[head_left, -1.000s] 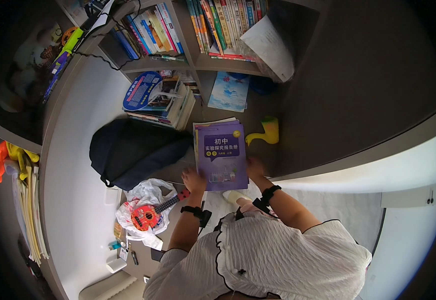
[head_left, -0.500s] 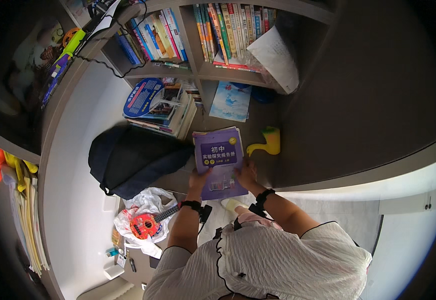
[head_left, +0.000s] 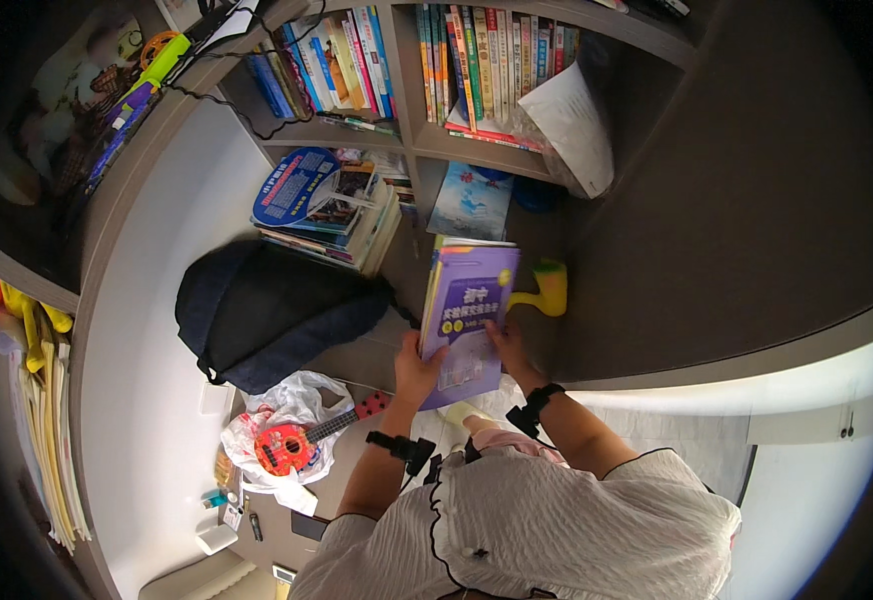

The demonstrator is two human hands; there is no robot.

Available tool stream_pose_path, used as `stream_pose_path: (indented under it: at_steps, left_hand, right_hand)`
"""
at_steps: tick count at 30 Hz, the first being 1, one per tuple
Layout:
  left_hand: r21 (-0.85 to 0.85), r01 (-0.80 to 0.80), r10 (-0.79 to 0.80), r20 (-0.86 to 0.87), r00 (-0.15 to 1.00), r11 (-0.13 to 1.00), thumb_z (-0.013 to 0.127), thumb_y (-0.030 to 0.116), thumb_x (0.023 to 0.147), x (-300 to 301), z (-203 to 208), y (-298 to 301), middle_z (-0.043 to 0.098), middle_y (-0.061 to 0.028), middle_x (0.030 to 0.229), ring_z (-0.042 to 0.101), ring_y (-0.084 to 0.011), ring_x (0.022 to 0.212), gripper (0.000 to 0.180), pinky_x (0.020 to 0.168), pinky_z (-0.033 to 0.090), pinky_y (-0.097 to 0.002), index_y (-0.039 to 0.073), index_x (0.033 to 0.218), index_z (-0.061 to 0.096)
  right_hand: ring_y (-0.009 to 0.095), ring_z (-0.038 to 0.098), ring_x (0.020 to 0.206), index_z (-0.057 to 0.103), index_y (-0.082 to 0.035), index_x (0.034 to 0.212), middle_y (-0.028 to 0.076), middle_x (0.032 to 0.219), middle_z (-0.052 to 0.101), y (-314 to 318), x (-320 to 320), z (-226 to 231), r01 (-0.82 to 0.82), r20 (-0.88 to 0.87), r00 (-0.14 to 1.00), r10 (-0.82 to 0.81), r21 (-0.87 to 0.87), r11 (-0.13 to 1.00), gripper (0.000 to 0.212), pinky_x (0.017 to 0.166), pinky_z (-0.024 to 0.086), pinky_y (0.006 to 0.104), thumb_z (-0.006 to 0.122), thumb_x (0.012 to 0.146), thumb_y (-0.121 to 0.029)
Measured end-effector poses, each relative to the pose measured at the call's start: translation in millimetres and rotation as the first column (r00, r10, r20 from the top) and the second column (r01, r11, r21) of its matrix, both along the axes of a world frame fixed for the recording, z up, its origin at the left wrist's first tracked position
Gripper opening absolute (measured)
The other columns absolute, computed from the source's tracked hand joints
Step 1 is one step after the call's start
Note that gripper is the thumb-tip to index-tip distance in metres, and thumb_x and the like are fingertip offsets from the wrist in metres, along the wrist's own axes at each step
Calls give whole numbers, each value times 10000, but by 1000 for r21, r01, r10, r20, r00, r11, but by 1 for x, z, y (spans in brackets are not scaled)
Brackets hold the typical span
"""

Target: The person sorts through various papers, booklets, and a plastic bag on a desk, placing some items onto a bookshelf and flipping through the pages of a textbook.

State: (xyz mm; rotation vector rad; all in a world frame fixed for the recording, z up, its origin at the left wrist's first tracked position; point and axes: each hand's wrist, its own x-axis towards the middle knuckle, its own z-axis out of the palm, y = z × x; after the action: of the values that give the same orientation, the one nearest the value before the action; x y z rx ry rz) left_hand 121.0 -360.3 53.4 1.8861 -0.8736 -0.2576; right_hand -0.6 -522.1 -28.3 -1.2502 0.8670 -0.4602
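Observation:
A stack of thin books with a purple workbook on top is held between my two hands, tilted so its left edges show. My left hand grips the lower left edge, thumb on the cover. On the lower right side, my right hand is closed round the other edge. Just right of the stack stands a yellow-green duck-shaped figure. Beyond the stack, a light blue booklet lies by the shelf. Both wrists wear black straps with small devices.
A dark backpack sits left of my hands. Behind it is a pile of books topped by a blue fan. A red toy ukulele rests on a plastic bag. Bookshelves rise at the back.
Both hands have carried the stack to the right and tilted it, bringing its left edges into view. My left hand has shifted right with it.

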Motion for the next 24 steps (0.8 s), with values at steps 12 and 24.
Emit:
stream_pose_path:
  at_steps: [12,24]
  left_hand:
    - [-321,153,-153,25,988,935,662,-11,812,44,-13,2,645,-82,968,603,-176,922,337,841,474,-301,-10,1128,547]
    - [-433,-37,-193,-474,859,901,726,3,752,59,-78,-27,516,-110,1185,524,-187,1064,704,901,445,-315,41,1321,312]
  right_hand:
    - [139,604,824,586,-13,999,28,899,658,-2,10,64,264,520,850,-81,-289,920,316,760,492,299,759,754,-111]
    - [131,597,868,622,-22,1015,37,952,668,12,7,12,135,299,951,-73,-192,972,303,776,475,293,753,765,-131]
